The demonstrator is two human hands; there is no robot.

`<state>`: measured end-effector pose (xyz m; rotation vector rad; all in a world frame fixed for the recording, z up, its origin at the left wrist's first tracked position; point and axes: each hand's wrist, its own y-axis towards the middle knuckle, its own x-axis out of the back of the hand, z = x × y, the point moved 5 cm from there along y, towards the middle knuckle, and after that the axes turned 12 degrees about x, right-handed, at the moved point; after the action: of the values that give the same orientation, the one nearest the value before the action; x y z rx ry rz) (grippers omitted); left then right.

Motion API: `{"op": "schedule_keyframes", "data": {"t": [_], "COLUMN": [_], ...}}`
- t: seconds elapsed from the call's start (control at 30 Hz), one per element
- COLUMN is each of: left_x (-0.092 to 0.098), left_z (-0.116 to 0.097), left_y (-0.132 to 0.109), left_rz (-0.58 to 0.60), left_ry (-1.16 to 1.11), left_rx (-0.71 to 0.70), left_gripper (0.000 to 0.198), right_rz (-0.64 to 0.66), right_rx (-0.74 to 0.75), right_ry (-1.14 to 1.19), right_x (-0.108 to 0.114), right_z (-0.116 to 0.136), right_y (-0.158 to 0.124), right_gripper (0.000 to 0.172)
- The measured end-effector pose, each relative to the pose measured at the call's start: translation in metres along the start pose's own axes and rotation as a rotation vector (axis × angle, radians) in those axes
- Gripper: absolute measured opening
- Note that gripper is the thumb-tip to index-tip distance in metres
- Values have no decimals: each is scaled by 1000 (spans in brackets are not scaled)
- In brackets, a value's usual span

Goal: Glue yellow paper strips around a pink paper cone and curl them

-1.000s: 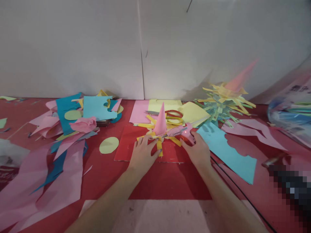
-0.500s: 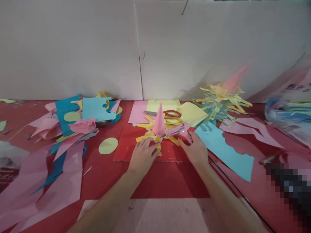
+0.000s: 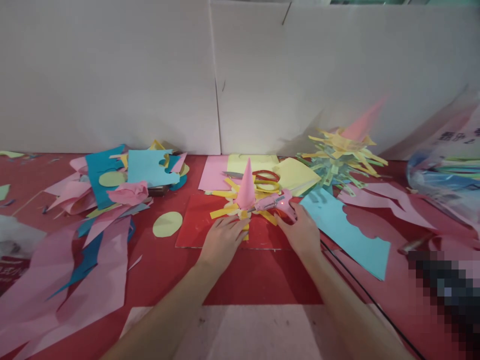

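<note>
A pink paper cone (image 3: pixel 246 186) stands upright on yellow paper strips (image 3: pixel 229 211) over a red sheet (image 3: pixel 195 227). My left hand (image 3: pixel 222 239) lies on the red sheet with its fingers stretched toward the strips at the cone's base. My right hand (image 3: pixel 300 231) grips a pink glue gun (image 3: pixel 275 202) whose nozzle points left at the cone's base; a small red light shows on it. A black cord (image 3: pixel 348 275) runs from my right hand toward the lower right.
Red-handled scissors (image 3: pixel 262 176) lie behind the cone on pink and yellow sheets. A light blue sheet (image 3: pixel 345 232) lies to the right. A spiky paper tree (image 3: pixel 343 152) stands at the back right. Paper scraps (image 3: pixel 112 190) and a green oval (image 3: pixel 167 224) lie to the left.
My left hand has slid back slightly from the strips. The view has shifted a little. My right hand keeps the glue gun in place.
</note>
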<state>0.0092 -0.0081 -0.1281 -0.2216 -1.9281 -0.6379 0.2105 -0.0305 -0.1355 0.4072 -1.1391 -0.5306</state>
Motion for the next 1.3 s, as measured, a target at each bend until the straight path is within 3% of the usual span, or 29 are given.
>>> {"op": "schedule_keyframes", "data": {"t": [0.2,0.5,0.83,1.3], "left_x": [2,3,5,6], "left_z": [1,-4,-6,-6], "left_y": [-3,-6,-7,-8], "left_rz": [-33,-22,34,11], "left_ry": [-49,-87,-94,-71], "left_rx": [-77,-157,-149,-174], "left_gripper": [19,20,21,22], "right_rz": [1,4,25,27], "right_rx": [84,90,72,65], "right_ry": [-12,2,2,-1], "right_x": [-2,-3,-4,-3], "right_z": [6,5,4,6], "right_y": [-1,-1,-2,-1], "right_gripper": [51,55,47,40]}}
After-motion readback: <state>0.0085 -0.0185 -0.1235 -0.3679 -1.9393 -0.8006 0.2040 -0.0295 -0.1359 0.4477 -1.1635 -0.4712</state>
